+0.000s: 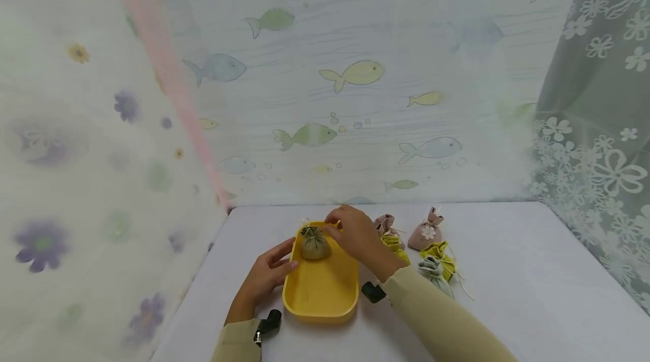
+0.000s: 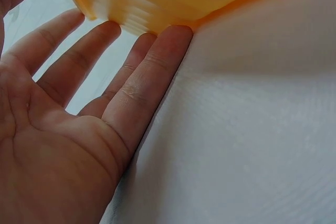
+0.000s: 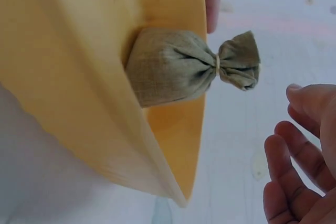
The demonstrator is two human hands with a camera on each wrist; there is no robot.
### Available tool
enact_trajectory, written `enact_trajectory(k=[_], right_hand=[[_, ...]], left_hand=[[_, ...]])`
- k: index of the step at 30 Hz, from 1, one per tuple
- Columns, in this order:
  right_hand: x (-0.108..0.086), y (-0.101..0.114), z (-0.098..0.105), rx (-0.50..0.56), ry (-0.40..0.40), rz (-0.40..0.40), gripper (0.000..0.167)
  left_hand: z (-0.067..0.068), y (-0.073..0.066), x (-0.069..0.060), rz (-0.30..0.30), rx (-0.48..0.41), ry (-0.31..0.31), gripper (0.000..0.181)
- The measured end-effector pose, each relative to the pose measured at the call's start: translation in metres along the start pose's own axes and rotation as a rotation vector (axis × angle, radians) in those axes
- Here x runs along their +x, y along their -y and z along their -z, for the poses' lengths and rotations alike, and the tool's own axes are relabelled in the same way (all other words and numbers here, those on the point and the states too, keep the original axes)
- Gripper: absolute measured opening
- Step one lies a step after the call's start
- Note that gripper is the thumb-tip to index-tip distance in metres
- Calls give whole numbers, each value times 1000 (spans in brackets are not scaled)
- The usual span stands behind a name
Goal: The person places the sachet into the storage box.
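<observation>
A yellow tray (image 1: 321, 294) stands on the white table, with one olive-green drawstring pouch (image 1: 315, 244) inside at its far left end. My left hand (image 1: 264, 274) rests along the tray's left side; in the left wrist view its extended fingers (image 2: 152, 72) touch the tray's outer wall. Above the tray's far right corner is my right hand (image 1: 355, 232), fingers loosely bent. The right wrist view shows that hand (image 3: 304, 156) apart from the pouch (image 3: 170, 66), holding nothing; the pouch's tied neck leans past the tray rim.
Right of the tray lie several pouches: a pink one with a white flower (image 1: 427, 233), another pink one (image 1: 384, 224), a yellow-green one (image 1: 442, 257) and a pale green one (image 1: 434, 273). My right forearm partly covers another yellow-green pouch (image 1: 393, 244). Patterned curtains (image 1: 355, 125) hang behind.
</observation>
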State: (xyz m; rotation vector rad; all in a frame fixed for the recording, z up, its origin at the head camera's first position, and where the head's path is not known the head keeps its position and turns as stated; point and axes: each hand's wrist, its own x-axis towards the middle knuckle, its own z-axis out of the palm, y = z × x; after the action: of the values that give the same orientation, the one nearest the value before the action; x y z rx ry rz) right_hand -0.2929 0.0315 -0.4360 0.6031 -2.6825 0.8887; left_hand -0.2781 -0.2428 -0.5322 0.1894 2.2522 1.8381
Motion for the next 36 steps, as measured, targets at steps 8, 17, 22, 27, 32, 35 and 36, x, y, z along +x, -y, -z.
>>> enact_trajectory(k=[8, 17, 22, 27, 32, 35, 36], right_hand=[[-19, -13, 10, 30, -150, 137, 15], [-43, -20, 23, -56, -218, 226, 13], [-56, -23, 28, -77, -231, 226, 13], [-67, -26, 36, -105, -229, 196, 15], [-79, -31, 44, -91, -251, 205, 14], [-85, -35, 47, -84, -272, 240, 15], [-86, -36, 48, -85, -275, 248, 15]], left_hand=[[-2, 0, 1, 13, 6, -15, 67], [-3, 0, -1, 19, -22, -5, 67], [-2, 0, -1, 12, -18, 4, 67], [-2, -1, -1, 24, -36, 3, 67], [-3, -1, -1, 31, -28, -6, 68], [-3, -1, 0, 30, -18, -12, 68], [-3, -1, 0, 30, -19, -12, 67]])
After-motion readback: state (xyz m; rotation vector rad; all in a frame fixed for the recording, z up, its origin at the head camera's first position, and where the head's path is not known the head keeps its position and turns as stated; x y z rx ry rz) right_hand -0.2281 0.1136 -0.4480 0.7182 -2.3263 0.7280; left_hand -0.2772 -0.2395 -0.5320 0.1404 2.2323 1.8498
